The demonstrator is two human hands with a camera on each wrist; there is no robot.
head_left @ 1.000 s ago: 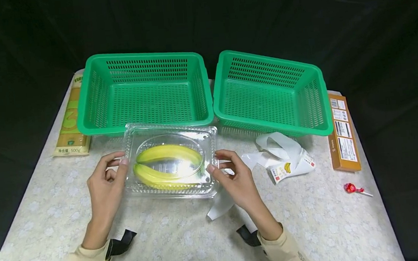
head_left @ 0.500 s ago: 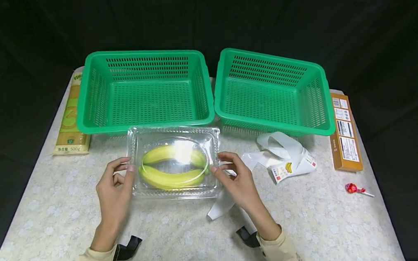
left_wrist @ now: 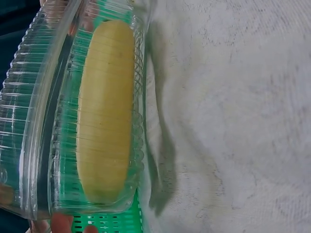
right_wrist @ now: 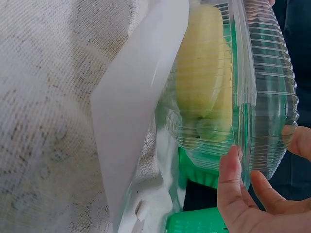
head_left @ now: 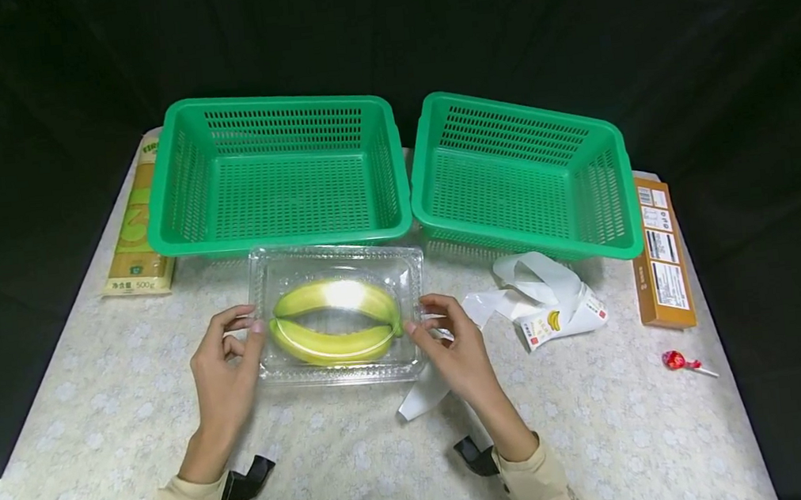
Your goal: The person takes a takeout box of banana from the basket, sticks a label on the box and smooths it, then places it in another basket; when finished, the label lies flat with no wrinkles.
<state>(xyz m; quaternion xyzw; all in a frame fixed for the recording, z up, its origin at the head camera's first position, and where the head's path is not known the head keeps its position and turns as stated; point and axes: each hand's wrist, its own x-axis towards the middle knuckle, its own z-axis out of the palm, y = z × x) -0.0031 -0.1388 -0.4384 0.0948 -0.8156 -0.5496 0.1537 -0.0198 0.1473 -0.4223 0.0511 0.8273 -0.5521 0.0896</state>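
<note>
Front and centre, the clear plastic clamshell box (head_left: 343,376) is squared up between two hands, in front of the left green basket (head_left: 281,240). Inside, the upper banana (head_left: 311,296) and the lower banana (head_left: 333,343) bow apart like brackets. The left hand (head_left: 228,368) has its thumb and bent fingers pinching the box's left edge; the right hand (head_left: 459,352) pinches the opposite rim, thumb and fingers either side of the seam in the right wrist view. Is the lid latched? Can't tell! If it isn't, uneven pressure on that thin rim could pop it and spill the fruit, and if one pinch slips, that end drops. Watch the white printed wrapper (head_left: 566,307) too: its loose strip trails beneath the right hand and could snag. Farther out on the patterned tabletop (head_left: 360,444), there's a yellow packet (head_left: 131,242) left, an orange box (head_left: 659,259) and red lollipop (head_left: 676,360) right.
</note>
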